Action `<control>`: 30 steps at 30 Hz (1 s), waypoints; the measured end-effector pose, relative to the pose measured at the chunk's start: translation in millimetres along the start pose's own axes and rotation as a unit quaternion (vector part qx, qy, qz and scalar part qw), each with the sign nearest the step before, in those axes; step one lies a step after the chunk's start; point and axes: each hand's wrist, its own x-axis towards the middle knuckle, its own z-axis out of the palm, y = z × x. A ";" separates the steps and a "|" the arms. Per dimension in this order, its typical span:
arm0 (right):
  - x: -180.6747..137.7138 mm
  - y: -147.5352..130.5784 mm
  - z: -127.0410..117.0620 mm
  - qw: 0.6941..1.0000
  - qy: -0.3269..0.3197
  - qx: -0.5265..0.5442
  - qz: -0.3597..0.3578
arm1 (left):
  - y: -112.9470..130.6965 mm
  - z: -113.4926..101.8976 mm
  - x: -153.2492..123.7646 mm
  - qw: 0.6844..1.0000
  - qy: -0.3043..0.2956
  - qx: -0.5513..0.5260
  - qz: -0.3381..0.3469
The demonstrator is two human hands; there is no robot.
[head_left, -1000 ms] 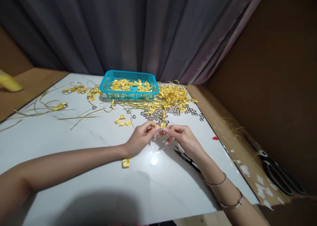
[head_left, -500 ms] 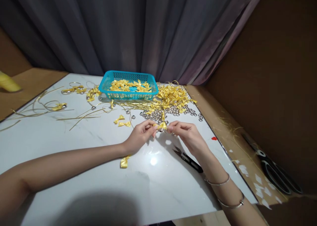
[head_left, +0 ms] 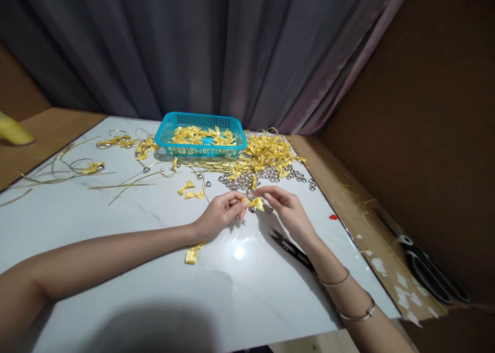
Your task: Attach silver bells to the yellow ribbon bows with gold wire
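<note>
Between the thumb and fingers of my left hand (head_left: 226, 214) is a yellow ribbon bow (head_left: 258, 204), its right loop sticking out. A small silver bead (head_left: 253, 209) shows just under the bow; whether it is attached I cannot tell. My right hand (head_left: 288, 211) hovers beside the bow's right side, with thumb and forefinger apart and nothing seen in them. Below that hand lies a pair of black thread snips (head_left: 292, 250), partly covered by the wrist. Another yellow bow (head_left: 192, 254) rests near my left forearm.
A blue plastic basket (head_left: 164, 143) of yellow bows stands at the back. Right of it is a heap of bows (head_left: 270, 149), with silver beads (head_left: 240, 180) in front. Gold cords (head_left: 124, 185) lie leftward. Large scissors (head_left: 425, 270) and paper scraps (head_left: 379, 265) are at the right.
My right hand has let go of the bow's right side and its fingers have opened above it. The left hand keeps its hold on the bow.
</note>
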 end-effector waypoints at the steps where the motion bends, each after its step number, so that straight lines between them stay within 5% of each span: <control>1: -0.8 -0.7 -0.5 0.998 -0.038 0.037 0.020 | 0.3 0.1 0.0 1.000 0.000 -0.001 -0.001; 8: -6.4 -10.3 0.7 0.953 -0.238 0.167 0.087 | 2.9 1.3 -1.0 1.000 -0.001 -0.026 -0.016; 15: -3.8 -9.6 2.0 0.978 -0.196 0.043 0.065 | 3.5 0.2 -1.2 1.000 -0.004 -0.003 -0.026; 30: -4.6 -4.4 6.5 0.974 -0.172 0.059 0.131 | 6.0 4.5 -8.9 0.997 -0.068 0.042 -0.016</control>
